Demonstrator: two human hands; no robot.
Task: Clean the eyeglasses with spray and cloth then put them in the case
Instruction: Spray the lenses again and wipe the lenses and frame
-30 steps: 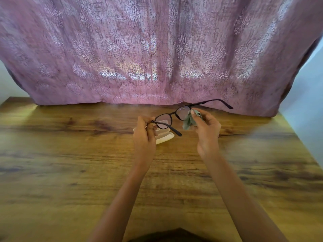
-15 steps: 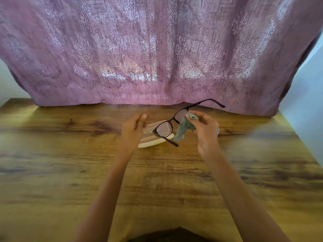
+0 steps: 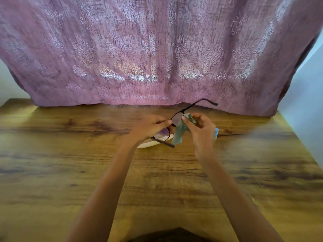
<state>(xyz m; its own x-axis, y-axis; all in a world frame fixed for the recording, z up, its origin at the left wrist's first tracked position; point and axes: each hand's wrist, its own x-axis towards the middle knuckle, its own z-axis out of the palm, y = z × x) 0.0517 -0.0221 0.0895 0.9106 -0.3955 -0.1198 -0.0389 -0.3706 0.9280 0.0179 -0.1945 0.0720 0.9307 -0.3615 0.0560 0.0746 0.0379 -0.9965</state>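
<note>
Eyeglasses (image 3: 183, 113) held above the table (image 3: 70, 163), over the open case (image 3: 150, 143). Left hand (image 3: 150, 127) fingers pinch the frame; right hand (image 3: 201, 130) fingers pinch the cloth (image 3: 180, 132) on the lens. Spray bottle (image 3: 216, 132) at the right hand's 3 o'clock. Risk: wiping pressure may twist the frame.

Both bare forearms rise from the lower edge of the frame and converge toward its centre. The left hand (image 3: 150, 127) sits just left of centre, knuckles up, fingers curled and its thumb and forefinger pinched together. The right hand (image 3: 201, 131) sits just right of centre, a little higher, back toward the camera, fingers bent inward, thumb tip pressed against forefinger.
</note>
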